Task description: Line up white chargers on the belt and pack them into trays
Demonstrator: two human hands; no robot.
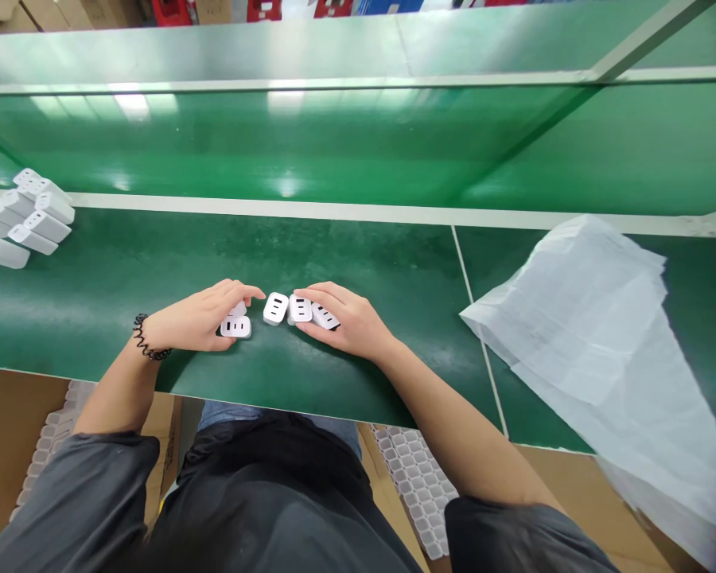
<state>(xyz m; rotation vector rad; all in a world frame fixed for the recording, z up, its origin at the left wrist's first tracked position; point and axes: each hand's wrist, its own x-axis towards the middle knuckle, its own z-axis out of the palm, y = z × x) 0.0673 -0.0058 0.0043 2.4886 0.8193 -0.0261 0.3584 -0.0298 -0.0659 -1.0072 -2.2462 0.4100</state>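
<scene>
My left hand [200, 317] lies over two small white charger plugs [236, 325] on the green table mat [358, 263], fingers curved down around them. My right hand [346, 318] rests over a row of three white charger plugs [300, 309], fingers bent and touching the rightmost ones; the leftmost plug [275, 308] stands just beyond the fingertips. Each plug shows a face with dark slots. A black coiled band sits on my left wrist [146, 338].
A pile of several white chargers [27, 219] lies at the far left of the table. A stack of white plastic bags [602, 318] hangs over the right front edge. Clear blister trays [414, 477] and cardboard boxes sit below the table. A green shelf rises behind.
</scene>
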